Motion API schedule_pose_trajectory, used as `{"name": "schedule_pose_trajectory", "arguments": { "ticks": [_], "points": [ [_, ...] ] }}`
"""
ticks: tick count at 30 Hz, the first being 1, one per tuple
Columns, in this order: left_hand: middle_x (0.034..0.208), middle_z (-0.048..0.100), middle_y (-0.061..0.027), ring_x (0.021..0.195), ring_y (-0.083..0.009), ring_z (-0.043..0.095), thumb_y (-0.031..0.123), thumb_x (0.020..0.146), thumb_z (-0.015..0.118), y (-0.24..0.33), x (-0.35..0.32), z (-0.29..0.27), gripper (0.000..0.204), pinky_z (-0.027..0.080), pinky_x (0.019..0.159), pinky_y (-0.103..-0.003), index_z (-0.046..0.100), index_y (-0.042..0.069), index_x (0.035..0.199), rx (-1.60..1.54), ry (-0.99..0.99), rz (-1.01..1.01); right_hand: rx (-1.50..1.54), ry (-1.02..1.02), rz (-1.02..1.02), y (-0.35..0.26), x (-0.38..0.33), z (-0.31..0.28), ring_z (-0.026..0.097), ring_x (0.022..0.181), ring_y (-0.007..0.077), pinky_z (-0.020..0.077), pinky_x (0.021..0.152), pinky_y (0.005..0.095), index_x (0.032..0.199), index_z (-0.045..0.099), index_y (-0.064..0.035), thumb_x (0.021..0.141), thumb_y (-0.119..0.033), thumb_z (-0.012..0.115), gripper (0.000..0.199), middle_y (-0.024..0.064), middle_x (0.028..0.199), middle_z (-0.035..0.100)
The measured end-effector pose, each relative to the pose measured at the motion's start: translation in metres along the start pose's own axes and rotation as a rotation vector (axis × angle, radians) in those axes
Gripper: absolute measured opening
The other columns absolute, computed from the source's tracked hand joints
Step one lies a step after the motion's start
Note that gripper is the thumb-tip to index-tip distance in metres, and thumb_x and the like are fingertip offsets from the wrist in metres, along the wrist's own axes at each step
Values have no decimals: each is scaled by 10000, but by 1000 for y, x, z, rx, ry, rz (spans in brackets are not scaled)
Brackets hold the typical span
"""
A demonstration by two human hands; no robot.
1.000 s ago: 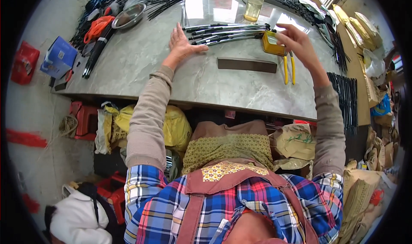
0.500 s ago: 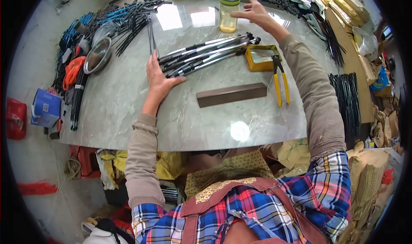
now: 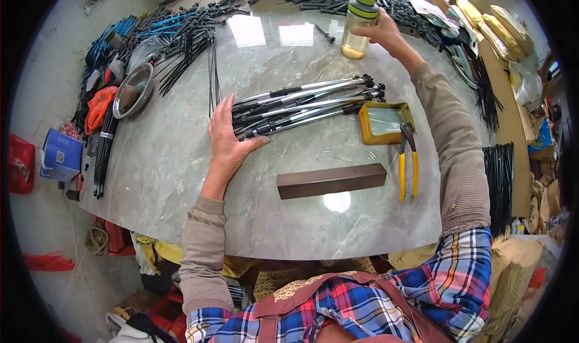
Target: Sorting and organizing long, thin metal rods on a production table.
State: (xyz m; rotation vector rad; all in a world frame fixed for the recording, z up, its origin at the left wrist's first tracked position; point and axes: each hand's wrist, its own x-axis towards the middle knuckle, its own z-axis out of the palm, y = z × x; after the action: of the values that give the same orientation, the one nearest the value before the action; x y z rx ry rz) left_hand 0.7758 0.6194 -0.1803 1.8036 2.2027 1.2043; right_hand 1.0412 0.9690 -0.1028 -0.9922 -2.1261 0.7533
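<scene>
My right hand (image 3: 389, 34) is closed around a clear water bottle (image 3: 352, 46) with a green and grey lid, which holds pale yellow liquid and stands upright near the far side of the table. My left hand (image 3: 224, 141) rests with thumb and fingers apart against the left ends of several silver and black telescopic rods (image 3: 301, 106), lying in a loose bundle. By the rods' right ends is a yellow open tin (image 3: 377, 139). Pliers with yellow handles (image 3: 415, 165) lean on its near edge. Closer to me lies a dark brown rectangular bar (image 3: 332, 181).
Heaps of small black parts (image 3: 325, 4) line the far edge of the grey marbled table (image 3: 181, 180). On the left are a metal bowl (image 3: 134, 89), an orange bag (image 3: 101, 106) and a bundle of black rods (image 3: 104, 156). More thin black rods (image 3: 499, 180) are at the right.
My right hand has gone from reaching beside the bottle to gripping it. The view has shifted, so the table sits lower. My left hand stays at the rods' ends.
</scene>
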Motion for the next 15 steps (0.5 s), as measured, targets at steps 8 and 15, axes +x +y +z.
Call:
{"name": "schedule_pose_trajectory", "arguments": {
  "ticks": [8,15],
  "points": [
    [1449,400,-174,1362,-334,349,358,554,889,-4,1,0,1088,226,1134,-456,365,60,1459,36,-19,15,14,-93,-52,-15,21,32,636,901,151,556,673,284,1229,481,-34,715,-309,849,689,79,1037,645],
    [1449,390,-184,1367,-343,335,394,550,891,-3,2,-3,1084,221,1134,-464,386,56,1447,41,-36,-7,78,-3,-63,4,87,58,648,889,162,557,704,295,1202,538,-34,708,-316,850,648,90,1019,663]
  ]
}}
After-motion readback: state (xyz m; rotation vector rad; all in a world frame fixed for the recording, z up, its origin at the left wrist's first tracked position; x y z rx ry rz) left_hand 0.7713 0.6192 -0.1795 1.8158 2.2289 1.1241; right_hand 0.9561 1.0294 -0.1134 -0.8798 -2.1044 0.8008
